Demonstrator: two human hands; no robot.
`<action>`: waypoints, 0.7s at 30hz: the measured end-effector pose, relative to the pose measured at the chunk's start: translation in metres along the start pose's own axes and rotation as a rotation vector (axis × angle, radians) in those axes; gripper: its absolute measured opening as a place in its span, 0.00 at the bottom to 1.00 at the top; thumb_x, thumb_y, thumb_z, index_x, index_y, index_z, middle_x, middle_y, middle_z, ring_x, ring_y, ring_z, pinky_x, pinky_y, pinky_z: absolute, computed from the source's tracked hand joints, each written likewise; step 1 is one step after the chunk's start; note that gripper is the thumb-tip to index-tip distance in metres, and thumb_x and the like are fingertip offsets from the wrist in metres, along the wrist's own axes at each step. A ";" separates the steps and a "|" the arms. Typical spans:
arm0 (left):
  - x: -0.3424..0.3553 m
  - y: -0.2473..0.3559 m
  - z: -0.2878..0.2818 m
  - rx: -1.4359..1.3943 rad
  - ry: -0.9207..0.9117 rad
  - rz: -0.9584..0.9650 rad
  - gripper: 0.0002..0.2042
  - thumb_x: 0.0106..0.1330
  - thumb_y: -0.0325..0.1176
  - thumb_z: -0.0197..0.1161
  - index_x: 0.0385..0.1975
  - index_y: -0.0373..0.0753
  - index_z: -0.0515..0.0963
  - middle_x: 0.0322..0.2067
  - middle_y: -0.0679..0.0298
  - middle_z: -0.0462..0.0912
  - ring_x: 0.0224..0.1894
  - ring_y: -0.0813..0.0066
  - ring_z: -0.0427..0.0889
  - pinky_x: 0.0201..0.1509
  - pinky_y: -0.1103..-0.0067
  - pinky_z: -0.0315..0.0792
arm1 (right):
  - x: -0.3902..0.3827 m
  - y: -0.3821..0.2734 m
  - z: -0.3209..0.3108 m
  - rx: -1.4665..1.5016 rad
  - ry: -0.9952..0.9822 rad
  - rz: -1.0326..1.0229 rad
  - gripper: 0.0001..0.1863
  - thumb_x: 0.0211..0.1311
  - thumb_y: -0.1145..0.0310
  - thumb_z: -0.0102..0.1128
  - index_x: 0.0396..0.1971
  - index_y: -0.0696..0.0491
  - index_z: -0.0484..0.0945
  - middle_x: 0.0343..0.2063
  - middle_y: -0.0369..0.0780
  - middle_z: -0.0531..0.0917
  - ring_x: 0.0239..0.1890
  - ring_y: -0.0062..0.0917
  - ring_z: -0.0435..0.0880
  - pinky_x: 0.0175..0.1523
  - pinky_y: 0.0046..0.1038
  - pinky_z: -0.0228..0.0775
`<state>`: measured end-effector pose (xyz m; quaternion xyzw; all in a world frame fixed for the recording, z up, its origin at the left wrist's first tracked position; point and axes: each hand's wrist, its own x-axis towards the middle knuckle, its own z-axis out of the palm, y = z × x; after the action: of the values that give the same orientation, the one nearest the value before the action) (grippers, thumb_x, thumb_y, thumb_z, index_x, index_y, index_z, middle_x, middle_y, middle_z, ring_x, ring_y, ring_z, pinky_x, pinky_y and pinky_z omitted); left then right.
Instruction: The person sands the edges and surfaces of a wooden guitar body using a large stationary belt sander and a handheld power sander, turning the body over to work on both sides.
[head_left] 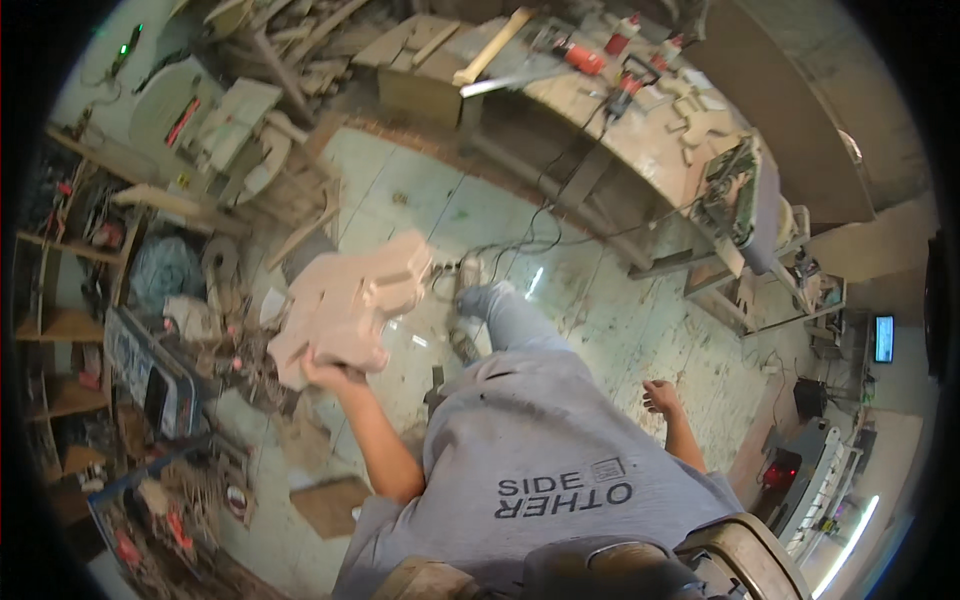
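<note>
My left hand (330,375) grips the lower edge of a pale cut wooden piece (350,305) with notched, stepped outlines, held out in front of me at chest height over the floor. It may be more than one piece stacked; I cannot tell. My right hand (662,397) hangs at my side with fingers loosely apart, holding nothing. Below are my grey shirt and one jeans leg with a shoe (468,275) stepping forward on the tiled floor.
A long dusty workbench (600,110) with power tools, a plank (492,45) and small wood offcuts runs across the top right. Scrap wood piles (290,40) and shelves (70,320) crowd the left. A cable (530,235) trails over the floor. Machines stand at the right.
</note>
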<state>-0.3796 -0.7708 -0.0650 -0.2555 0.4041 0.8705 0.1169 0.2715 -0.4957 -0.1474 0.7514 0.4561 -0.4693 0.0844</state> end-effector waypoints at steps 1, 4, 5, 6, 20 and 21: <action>-0.004 0.000 0.004 -0.010 -0.030 0.001 0.33 0.64 0.49 0.57 0.63 0.29 0.70 0.61 0.50 0.76 0.63 0.49 0.77 0.67 0.56 0.73 | 0.004 -0.014 0.006 -0.035 -0.003 -0.075 0.24 0.69 0.51 0.64 0.49 0.59 0.84 0.35 0.45 0.88 0.30 0.32 0.88 0.33 0.36 0.80; 0.011 -0.006 0.014 0.022 -0.039 0.015 0.36 0.61 0.49 0.57 0.65 0.29 0.68 0.63 0.47 0.74 0.65 0.45 0.75 0.67 0.53 0.73 | 0.015 -0.066 0.028 -0.140 -0.007 -0.327 0.25 0.68 0.51 0.64 0.49 0.60 0.85 0.36 0.46 0.89 0.31 0.31 0.89 0.36 0.35 0.80; 0.017 -0.007 0.014 0.056 -0.023 0.029 0.37 0.59 0.48 0.57 0.66 0.29 0.67 0.64 0.46 0.72 0.66 0.43 0.74 0.67 0.52 0.73 | 0.009 -0.087 0.039 -0.163 -0.009 -0.434 0.25 0.68 0.51 0.64 0.48 0.61 0.85 0.35 0.46 0.89 0.31 0.31 0.89 0.38 0.34 0.79; 0.022 -0.010 0.015 0.041 -0.060 0.001 0.37 0.59 0.48 0.57 0.66 0.29 0.67 0.63 0.46 0.72 0.65 0.43 0.74 0.67 0.52 0.73 | -0.001 -0.106 0.049 -0.134 -0.013 -0.470 0.25 0.68 0.51 0.64 0.48 0.61 0.85 0.35 0.45 0.89 0.32 0.31 0.89 0.40 0.34 0.79; 0.018 -0.092 0.162 0.217 -0.358 -0.202 0.30 0.54 0.40 0.58 0.56 0.25 0.74 0.56 0.47 0.78 0.60 0.47 0.78 0.67 0.60 0.73 | -0.011 -0.249 0.085 0.533 -0.175 -0.553 0.27 0.75 0.46 0.60 0.48 0.60 0.83 0.37 0.40 0.87 0.35 0.21 0.85 0.40 0.25 0.78; 0.024 -0.103 0.175 0.244 -0.374 -0.167 0.29 0.54 0.38 0.59 0.54 0.26 0.74 0.55 0.47 0.78 0.59 0.48 0.79 0.67 0.61 0.72 | 0.000 -0.256 0.078 0.580 -0.187 -0.541 0.28 0.75 0.46 0.60 0.50 0.60 0.83 0.37 0.40 0.87 0.36 0.21 0.85 0.41 0.25 0.79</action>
<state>-0.4194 -0.5703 -0.0495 -0.1063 0.4552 0.8346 0.2914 0.0268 -0.3927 -0.1126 0.5511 0.4762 -0.6501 -0.2166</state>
